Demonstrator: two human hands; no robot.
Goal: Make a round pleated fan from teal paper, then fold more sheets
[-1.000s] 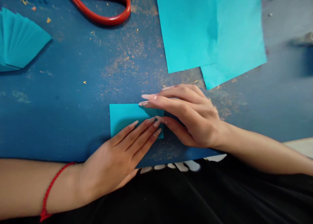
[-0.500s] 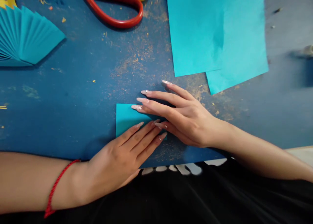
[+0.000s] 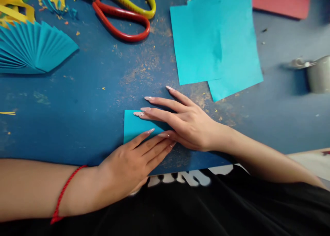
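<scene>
Near the table's front edge lies a small piece of blue paper [image 3: 132, 124], partly covered by both hands. My left hand [image 3: 131, 164] rests flat across its lower part, fingers stretched to the right. My right hand [image 3: 188, 124] reaches over its upper right part with the fingers spread, one fingertip on the paper near the top edge. The right thumb touches or overlaps the left fingertips. Neither hand is closed around anything. The paper's right and lower parts are hidden beneath the hands.
Larger blue sheets [image 3: 198, 47] overlap beyond my right hand. Red-and-yellow-handled scissors [image 3: 129, 36] lie at the back, and a pleated blue paper fan [image 3: 48, 48] at the left. Yellow paper scraps [image 3: 28, 12], a red flat item [image 3: 283, 2] and a metal cup-like object [image 3: 319, 74] surround them.
The view has shifted, so more of the scissors, the red item and the metal object shows. My right hand has slid slightly left over the small paper; my left hand stays flat on it.
</scene>
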